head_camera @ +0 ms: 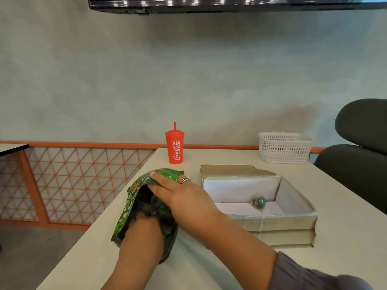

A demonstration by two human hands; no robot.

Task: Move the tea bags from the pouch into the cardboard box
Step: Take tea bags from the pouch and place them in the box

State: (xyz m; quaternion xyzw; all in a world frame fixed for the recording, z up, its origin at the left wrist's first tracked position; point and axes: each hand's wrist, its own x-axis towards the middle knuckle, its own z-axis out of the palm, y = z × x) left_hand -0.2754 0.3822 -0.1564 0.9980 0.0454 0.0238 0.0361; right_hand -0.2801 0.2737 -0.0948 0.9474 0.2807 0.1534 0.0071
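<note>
Green pouch (134,197) held open by right hand (178,191), left hand (144,229) buried inside, grip unclear

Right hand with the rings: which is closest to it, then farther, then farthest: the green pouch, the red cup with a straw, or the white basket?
From the right hand:
1. Green leaf-printed pouch: touching it, its fingers hold the upper edge.
2. Red plastic cup with a straw: behind the hand, toward the wall.
3. White plastic mesh basket: far right corner of the table.
</note>
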